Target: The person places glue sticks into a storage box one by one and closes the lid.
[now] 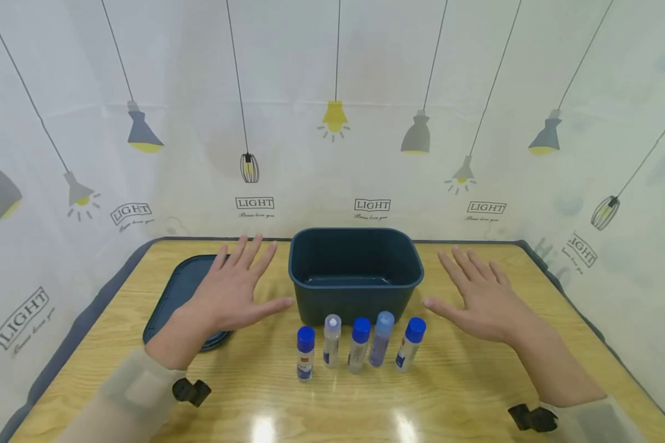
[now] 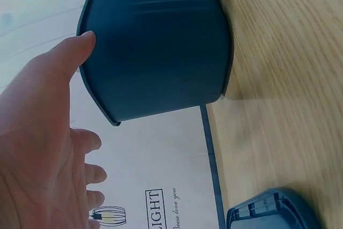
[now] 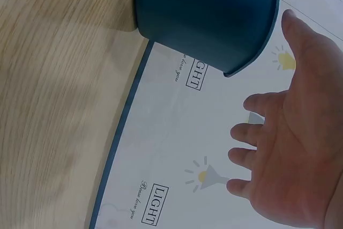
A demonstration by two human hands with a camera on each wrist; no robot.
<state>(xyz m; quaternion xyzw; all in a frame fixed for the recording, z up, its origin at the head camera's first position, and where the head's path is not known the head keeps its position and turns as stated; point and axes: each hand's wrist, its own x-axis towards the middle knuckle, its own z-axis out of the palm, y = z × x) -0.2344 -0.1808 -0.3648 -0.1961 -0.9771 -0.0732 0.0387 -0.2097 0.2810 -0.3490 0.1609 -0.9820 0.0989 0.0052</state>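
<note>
A dark blue bin [image 1: 354, 301], its top uncovered, stands at the back middle of the table. On its left my left hand [image 1: 235, 289] is spread, thumb pointing at the bin, nothing held. My right hand [image 1: 479, 298] spreads likewise on the bin's right, also holding nothing. In front of the bin several small bottles stand upright in a loose row: a blue-capped one [image 1: 305, 354], a clear-capped one [image 1: 332, 341], another blue-capped one [image 1: 359, 346], a light-blue-capped one [image 1: 382, 339] and a blue-capped one [image 1: 410, 344] at the right end.
Left of the bin a dark blue lid [image 1: 183, 289] lies on the wooden table [image 1: 343, 406], partly hidden by my left hand and forearm. A white curtain [image 1: 288, 74] printed with lamps hangs behind the table and along its sides.
</note>
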